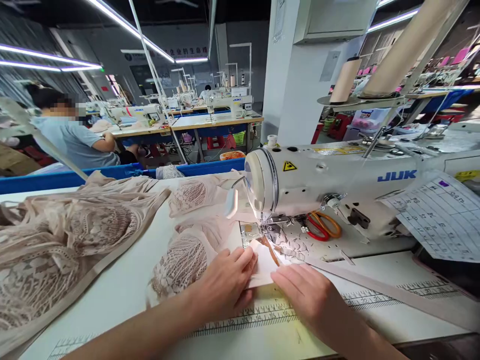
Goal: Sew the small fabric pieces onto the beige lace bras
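I see two bare hands working at a white sewing machine (322,170). A piece of pale fabric (261,274) lies on the white table (127,287) just in front of the needle area, brightly lit. The left hand (228,277) and right hand (313,295) reach in from either side, partly curled, fingertips on the fabric; I cannot tell whether either pinches it. A beige lace cup (183,260) lies beside the left hand, with more lace garments (82,235) heaped farther left. Scissors (335,232) rest under the machine's arm.
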The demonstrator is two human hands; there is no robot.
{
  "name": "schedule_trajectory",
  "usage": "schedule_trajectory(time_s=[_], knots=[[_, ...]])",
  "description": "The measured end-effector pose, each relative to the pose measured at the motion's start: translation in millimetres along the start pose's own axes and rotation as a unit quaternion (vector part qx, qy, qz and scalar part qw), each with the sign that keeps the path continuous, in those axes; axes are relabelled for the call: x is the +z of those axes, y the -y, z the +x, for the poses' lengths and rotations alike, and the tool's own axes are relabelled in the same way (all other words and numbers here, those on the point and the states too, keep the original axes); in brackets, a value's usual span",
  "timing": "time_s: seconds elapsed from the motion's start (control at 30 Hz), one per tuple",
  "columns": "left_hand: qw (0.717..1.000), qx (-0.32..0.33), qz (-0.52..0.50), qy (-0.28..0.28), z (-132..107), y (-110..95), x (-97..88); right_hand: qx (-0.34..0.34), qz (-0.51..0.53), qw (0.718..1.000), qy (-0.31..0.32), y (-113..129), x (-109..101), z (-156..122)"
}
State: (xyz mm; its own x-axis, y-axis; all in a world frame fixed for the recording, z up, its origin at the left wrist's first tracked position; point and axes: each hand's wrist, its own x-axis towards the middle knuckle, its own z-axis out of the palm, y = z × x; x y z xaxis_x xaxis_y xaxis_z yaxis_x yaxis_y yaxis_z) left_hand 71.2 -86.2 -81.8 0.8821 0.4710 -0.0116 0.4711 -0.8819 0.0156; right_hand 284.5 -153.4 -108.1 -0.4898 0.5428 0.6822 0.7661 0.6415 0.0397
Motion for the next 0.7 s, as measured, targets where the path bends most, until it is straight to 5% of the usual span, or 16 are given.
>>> schedule_trajectory(time_s=[0.2, 0.7], knots=[[0.996, 0.044, -0.002, -0.073, 18, 0, 20.3, 0.019, 0.014, 1.000, 0.009, -12, -2, -4], [0.998, 0.012, 0.015, -0.066, 32, 5, 17.8, 0.028, 0.000, 1.000, 0.012, -12, 3, -9]])
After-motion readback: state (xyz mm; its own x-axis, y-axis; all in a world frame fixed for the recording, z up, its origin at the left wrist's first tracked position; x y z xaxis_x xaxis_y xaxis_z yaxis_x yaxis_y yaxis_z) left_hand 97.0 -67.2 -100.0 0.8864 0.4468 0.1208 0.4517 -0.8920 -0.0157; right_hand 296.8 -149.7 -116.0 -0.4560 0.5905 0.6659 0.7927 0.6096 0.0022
